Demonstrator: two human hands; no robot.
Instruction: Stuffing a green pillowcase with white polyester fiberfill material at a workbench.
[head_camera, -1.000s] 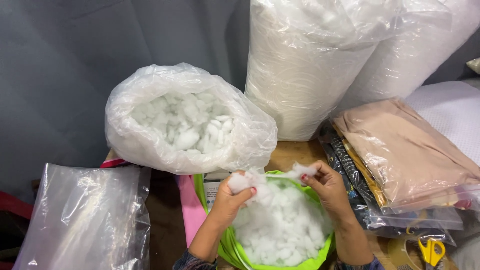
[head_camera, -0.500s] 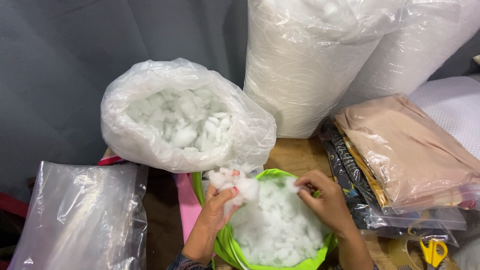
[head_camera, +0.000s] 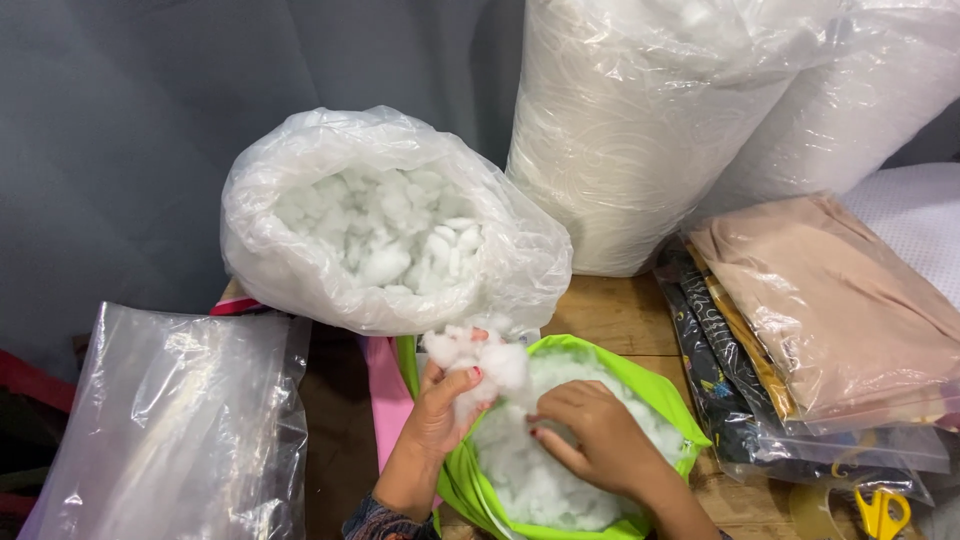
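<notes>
Fluff everywhere: left hand (head_camera: 440, 410) fingers pinch a white stuffing clump (head_camera: 480, 362) above the green cover (head_camera: 660, 400); right hand (head_camera: 590, 435) presses, fingers curled, into its filling. Looks featherlight, soft, best grabbed by handfuls.

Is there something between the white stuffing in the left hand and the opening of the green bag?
Nothing visible stands between them. The left hand holds a clump of stuffing right at the rim of the green bag, whose mouth is open. The right hand rests on the stuffing already inside, to the side of the clump, not in front of it.
</notes>
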